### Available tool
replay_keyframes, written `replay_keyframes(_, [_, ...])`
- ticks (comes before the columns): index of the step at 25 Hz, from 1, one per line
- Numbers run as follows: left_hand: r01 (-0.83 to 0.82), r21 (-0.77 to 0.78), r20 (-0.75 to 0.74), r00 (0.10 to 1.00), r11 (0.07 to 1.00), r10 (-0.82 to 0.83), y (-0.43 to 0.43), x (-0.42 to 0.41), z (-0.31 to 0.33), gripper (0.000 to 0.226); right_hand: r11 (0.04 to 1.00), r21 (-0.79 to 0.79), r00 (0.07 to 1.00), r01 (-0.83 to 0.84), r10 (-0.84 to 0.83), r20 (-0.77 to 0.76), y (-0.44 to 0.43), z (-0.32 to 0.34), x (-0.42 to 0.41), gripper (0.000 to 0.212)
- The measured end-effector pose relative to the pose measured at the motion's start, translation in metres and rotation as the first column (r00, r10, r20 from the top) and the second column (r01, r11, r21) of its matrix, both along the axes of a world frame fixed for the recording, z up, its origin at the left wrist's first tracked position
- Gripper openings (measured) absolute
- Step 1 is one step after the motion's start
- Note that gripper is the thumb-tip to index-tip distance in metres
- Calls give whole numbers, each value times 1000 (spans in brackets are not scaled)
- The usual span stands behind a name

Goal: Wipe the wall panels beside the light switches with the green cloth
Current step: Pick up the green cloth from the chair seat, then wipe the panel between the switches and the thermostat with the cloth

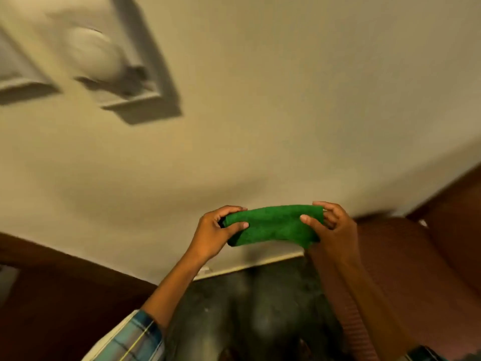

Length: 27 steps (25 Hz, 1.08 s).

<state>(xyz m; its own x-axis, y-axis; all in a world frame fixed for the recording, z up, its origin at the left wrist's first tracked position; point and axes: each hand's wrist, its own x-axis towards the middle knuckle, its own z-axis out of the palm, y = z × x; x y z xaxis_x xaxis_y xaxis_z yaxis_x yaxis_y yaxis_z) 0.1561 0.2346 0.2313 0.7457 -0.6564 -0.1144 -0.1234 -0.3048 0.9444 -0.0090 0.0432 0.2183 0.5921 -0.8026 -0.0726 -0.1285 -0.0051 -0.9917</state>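
Green cloth (pixel 273 226) looks soft and floppy; left hand (pixel 216 234) and right hand (pixel 330 230) pinch its ends, lower middle.

Single head-worn wide-angle view, tilted, facing a cream wall (pixel 260 100) at close range and angled down past it to the dark floor (pixel 260 308). Frame rolled: skirting line runs diagonally. Both forearms enter from bottom edge. Upper left blurred. No second view.
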Motion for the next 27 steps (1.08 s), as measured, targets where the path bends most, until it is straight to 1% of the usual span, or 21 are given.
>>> replay_keyframes(2, [-99, -97, 35, 994, 990, 103, 47, 20, 42, 30, 995, -62, 989, -77, 84, 118, 33, 49, 41, 37])
replay_keyframes(3, [-142, -132, 55, 987, 981, 151, 66, 26, 58, 30, 988, -120, 981, -102, 120, 151, 47, 69, 56, 38])
replay_keyframes(5, [-235, -211, 154, 950, 949, 270, 108, 41, 94, 30, 954, -259, 954, -148, 207, 216, 83, 110, 86, 39])
replay_keyframes(7, [-299, -266, 295, 880, 917, 372, 139, 52, 123, 29, 915, -378, 932, -143, 253, 259, 112, 144, 107, 38])
replay_keyframes(9, [-330, -327, 428, 784, 886, 450, 168, 62, 147, 29, 875, -472, 913, -109, 276, 301, 139, 174, 125, 37])
replay_keyframes(11, [-351, -378, 496, 704, 856, 508, 191, 72, 161, 27, 814, -579, 898, -49, 290, 331, 164, 200, 140, 38])
replay_keyframes(12, [-361, -396, 498, 688, 844, 528, 198, 77, 167, 27, 767, -642, 894, -15, 297, 335, 174, 211, 147, 40])
replay_keyframes(13, [-372, -406, 476, 694, 835, 541, 201, 79, 168, 28, 700, -713, 896, 36, 294, 333, 181, 219, 153, 39])
replay_keyframes(14, [-377, -429, 456, 694, 821, 557, 210, 86, 175, 28, 585, -802, 892, 122, 290, 347, 195, 233, 166, 37])
replay_keyframes(15, [-377, -428, 435, 710, 821, 553, 212, 91, 177, 29, 444, -872, 890, 206, 287, 355, 202, 244, 178, 33])
replay_keyframes(17, [-374, -390, 391, 760, 841, 519, 207, 100, 179, 25, 202, -923, 887, 327, 271, 374, 213, 264, 202, 31])
replay_keyframes(18, [-374, -376, 375, 775, 848, 508, 206, 103, 178, 22, 118, -927, 891, 355, 257, 374, 217, 271, 215, 33])
replay_keyframes(19, [-379, -361, 354, 790, 852, 501, 204, 106, 175, 20, 60, -931, 904, 360, 225, 364, 219, 276, 226, 34])
replay_keyframes(21, [-383, -353, 324, 806, 854, 495, 198, 109, 168, 16, -33, -926, 925, 375, 75, 372, 221, 274, 241, 33])
replay_keyframes(23, [-368, -366, 313, 816, 855, 486, 196, 112, 161, 14, -115, -889, 892, 444, -39, 451, 222, 265, 248, 25])
replay_keyframes(25, [-371, -375, 307, 815, 850, 491, 194, 116, 158, 14, -162, -870, 876, 467, -53, 480, 224, 258, 253, 19])
replay_keyframes(27, [-381, -375, 290, 818, 845, 497, 193, 118, 154, 15, -152, -898, 903, 412, -65, 425, 229, 247, 257, 26])
